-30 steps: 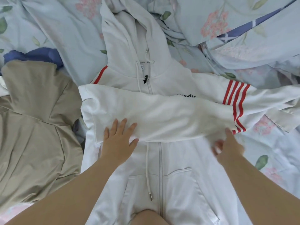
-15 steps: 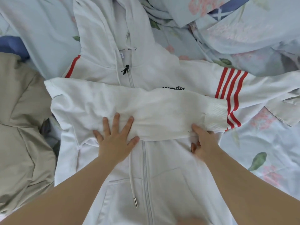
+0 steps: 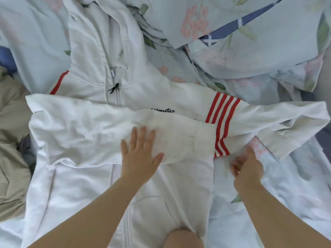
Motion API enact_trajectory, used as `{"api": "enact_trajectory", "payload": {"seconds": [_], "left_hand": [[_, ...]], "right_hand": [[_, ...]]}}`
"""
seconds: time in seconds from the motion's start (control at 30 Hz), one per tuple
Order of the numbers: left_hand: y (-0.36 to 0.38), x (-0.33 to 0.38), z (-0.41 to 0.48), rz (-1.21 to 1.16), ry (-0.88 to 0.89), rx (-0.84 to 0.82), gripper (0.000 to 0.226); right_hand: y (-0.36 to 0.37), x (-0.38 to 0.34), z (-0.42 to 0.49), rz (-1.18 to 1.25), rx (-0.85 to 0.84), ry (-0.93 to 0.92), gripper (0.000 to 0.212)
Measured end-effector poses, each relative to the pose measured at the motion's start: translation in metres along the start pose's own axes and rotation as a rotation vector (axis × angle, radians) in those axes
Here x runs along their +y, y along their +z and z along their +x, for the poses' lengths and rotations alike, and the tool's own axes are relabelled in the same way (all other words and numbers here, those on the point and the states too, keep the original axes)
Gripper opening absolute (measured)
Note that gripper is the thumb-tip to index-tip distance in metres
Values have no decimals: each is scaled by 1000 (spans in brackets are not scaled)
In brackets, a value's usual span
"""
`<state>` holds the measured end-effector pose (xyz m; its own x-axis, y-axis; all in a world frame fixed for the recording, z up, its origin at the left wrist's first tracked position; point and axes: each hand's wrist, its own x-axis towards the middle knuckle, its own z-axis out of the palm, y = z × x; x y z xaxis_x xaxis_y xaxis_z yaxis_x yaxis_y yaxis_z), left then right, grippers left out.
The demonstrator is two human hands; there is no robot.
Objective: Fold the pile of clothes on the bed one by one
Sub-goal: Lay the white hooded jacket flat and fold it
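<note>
The scene is taken in by a single wide-angle camera worn on the head, aimed forward and steeply down. The white hoodie (image 3: 86,185) is seen from close above and fills the middle of the frame. The left hand (image 3: 139,158) and right hand (image 3: 248,169) are reached in from its near end. Floral bedding (image 3: 250,56) is framed beyond it.

The hoodie (image 3: 86,176) is white — red stripes (image 3: 222,111) at 3 o'clock, black script lettering (image 3: 163,110) mid-chest. The bedding (image 3: 259,54) is pale blue with pink flowers and green leaves; the garment (image 3: 12,158) at 9 o'clock is beige.
</note>
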<state>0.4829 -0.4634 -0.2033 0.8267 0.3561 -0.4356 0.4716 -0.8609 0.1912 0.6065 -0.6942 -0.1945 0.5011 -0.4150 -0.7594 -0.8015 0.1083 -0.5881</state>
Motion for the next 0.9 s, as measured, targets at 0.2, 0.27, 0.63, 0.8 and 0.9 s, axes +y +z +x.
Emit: {"api": "enact_trajectory", "payload": {"seconds": [0.2,0.27,0.63,0.8,0.9], "left_hand": [[4,59,21,193,243,-316,63],[-4,57,26,168,222,-390,61],[-50,7,4,-904,-258,-284,51],[-53,-13,-13,-1086,-287,-215,57],[-64,-22,-23,-1234,-325,-139,55]], "right_hand": [[15,-53,31,213,-192,7,29],[21,-61,33,272,-169,23,21],[40,-68,25,-55,14,-89,75],[51,-81,-2,30,-85,-312,57],[63,-65,-66,26,-206,-620,37]]}}
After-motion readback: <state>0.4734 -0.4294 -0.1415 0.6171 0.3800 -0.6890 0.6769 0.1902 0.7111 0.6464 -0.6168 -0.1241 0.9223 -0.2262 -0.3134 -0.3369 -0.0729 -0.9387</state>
